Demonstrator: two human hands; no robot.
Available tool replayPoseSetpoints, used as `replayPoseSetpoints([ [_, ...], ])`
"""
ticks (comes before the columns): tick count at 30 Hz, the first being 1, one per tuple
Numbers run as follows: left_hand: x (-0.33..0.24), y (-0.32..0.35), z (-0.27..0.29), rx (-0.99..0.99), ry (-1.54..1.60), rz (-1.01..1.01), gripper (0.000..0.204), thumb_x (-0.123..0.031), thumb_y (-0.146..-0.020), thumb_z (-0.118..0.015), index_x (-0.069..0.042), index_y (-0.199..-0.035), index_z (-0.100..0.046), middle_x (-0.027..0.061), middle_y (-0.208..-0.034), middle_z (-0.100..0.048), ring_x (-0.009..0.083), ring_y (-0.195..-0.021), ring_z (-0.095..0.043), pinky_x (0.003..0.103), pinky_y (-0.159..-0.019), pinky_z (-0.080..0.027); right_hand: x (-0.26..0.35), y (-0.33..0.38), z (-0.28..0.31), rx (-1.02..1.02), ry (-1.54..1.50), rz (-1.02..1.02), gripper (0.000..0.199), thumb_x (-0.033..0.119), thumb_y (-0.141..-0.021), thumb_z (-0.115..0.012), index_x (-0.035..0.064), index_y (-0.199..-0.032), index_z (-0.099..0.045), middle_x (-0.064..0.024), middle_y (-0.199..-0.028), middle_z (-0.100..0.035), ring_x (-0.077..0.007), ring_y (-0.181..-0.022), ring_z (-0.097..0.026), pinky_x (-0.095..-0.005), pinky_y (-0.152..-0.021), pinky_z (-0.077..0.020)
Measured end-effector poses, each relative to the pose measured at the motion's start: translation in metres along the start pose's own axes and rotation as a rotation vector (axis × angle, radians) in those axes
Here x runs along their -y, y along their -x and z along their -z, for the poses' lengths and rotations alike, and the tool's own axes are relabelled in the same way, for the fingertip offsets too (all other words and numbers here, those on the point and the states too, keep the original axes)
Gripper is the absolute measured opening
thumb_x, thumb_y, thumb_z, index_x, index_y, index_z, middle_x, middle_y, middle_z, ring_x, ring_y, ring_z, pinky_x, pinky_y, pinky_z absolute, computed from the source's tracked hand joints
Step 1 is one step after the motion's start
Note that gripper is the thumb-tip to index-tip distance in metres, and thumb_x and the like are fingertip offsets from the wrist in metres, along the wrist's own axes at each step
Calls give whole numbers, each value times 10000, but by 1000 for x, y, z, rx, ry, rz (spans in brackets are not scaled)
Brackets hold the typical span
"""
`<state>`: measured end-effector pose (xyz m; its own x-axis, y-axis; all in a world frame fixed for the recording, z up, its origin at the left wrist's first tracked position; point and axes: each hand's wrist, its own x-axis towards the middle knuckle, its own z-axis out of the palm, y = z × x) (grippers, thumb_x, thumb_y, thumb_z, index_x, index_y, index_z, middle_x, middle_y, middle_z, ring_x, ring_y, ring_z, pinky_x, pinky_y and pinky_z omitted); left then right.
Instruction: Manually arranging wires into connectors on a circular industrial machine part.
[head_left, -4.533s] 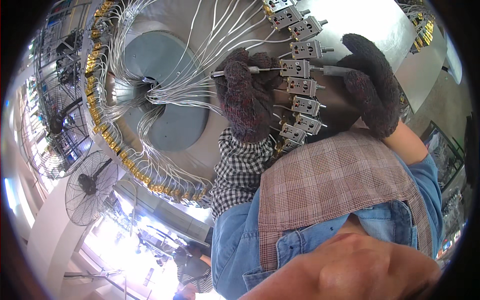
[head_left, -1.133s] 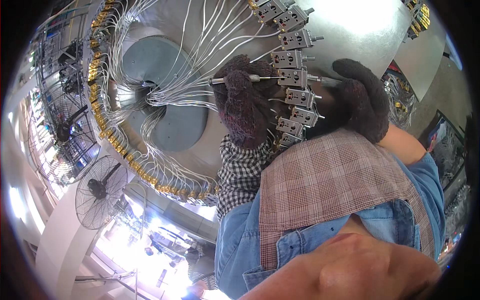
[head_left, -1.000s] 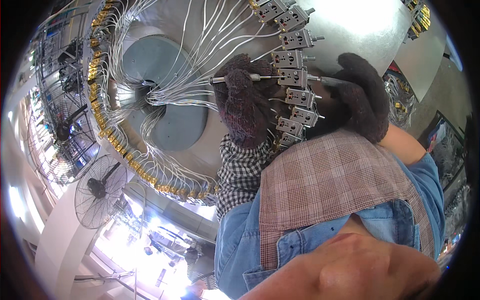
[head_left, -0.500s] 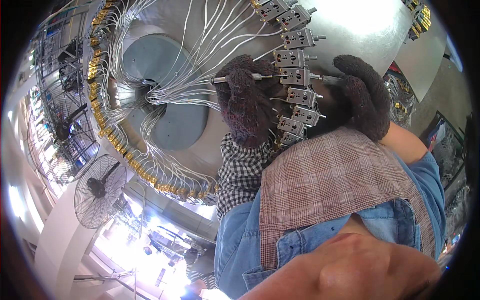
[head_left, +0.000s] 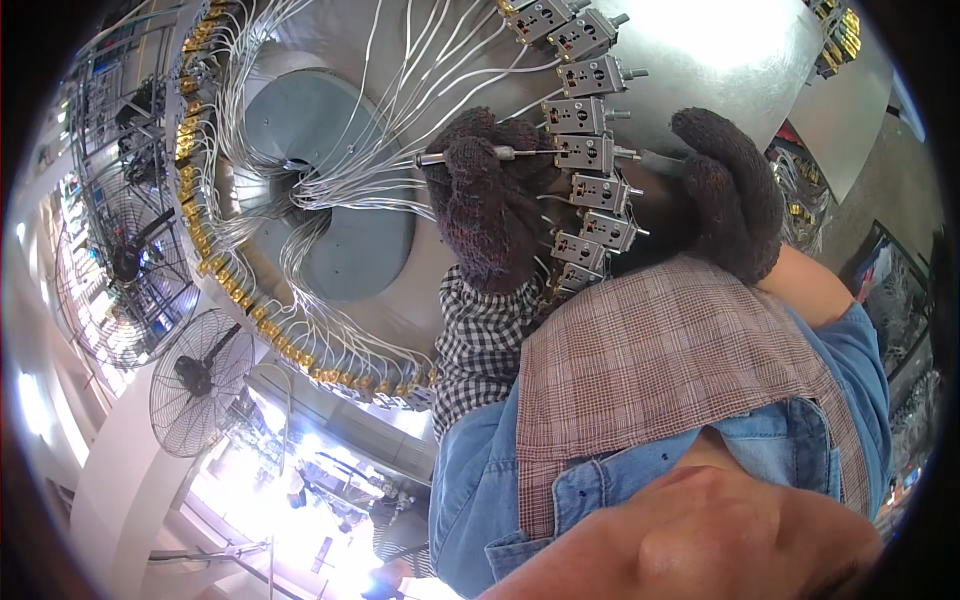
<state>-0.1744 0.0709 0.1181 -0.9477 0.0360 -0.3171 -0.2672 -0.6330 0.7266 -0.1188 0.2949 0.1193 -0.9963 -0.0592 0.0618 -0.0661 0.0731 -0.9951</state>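
Observation:
My left hand (head_left: 478, 215), in a dark knitted glove, is closed around a slim metal screwdriver (head_left: 504, 153). The screwdriver's thin blade runs rightward to a small grey metal-cased control unit (head_left: 585, 152), where the exact contact of its tip cannot be made out. On the unit's other side, a short shaft sticks out toward my right hand (head_left: 735, 195). That hand, gloved alike, has its fingers curled around a grey rod-shaped tool (head_left: 662, 163), whose end lies at or close to the shaft. Most of this tool is hidden by the glove.
Several similar units line the round metal table's rim (head_left: 700, 70). White wires (head_left: 370, 180) run from them to a hole in the grey central disc (head_left: 375, 255). Brass-coloured parts (head_left: 270, 330) follow the far-left rim. A black fan (head_left: 200, 375) stands beyond, at lower left.
The units and my left hand with the screwdriver have shifted very slightly left. My right hand has edged slightly right. Both grips look the same.

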Motion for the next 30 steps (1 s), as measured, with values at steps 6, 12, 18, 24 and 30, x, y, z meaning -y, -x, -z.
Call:
replayPoseSetpoints([
  [6,-1,-1,-2,-21,11,-15,327,-236,-893,-577,-39,-1142,-502,166,-975,-607,240,-782,-622,316,-567,-533,-1,-4,-2,-19,497,440,355,65,-918,-512,-45,-1250,-450,-215,-1213,-532,-251,-967,-620,-344,-781,-519],
  [12,-3,1,-6,50,153,4,313,-208,-924,-542,24,-1124,-483,162,-907,-602,271,-754,-649,360,-602,-580,-1,-6,-5,-96,516,464,424,102,-917,-528,-41,-1295,-398,-206,-1192,-548,-255,-970,-615,-351,-820,-505],
  [18,2,-1,-2,-28,-24,-52,356,-263,-897,-567,-31,-1156,-493,172,-956,-606,275,-757,-630,362,-542,-543,4,0,-2,-32,-128,-66,453,133,-911,-550,-33,-1303,-396,-178,-1143,-578,-246,-952,-614,-328,-818,-499],
  [24,-2,-1,-7,50,144,-22,308,-205,-922,-544,24,-1121,-489,179,-899,-602,278,-767,-645,372,-626,-578,2,-1,-2,-49,268,159,457,119,-906,-549,-20,-1311,-390,-179,-1129,-582,-275,-957,-613,-347,-830,-497],
  [30,-2,-1,-6,0,126,-20,308,-204,-926,-536,20,-1132,-485,182,-915,-606,273,-757,-645,366,-608,-573,10,-8,0,28,252,179,434,74,-898,-545,-7,-1303,-412,-191,-1156,-566,-267,-975,-612,-354,-822,-511],
])
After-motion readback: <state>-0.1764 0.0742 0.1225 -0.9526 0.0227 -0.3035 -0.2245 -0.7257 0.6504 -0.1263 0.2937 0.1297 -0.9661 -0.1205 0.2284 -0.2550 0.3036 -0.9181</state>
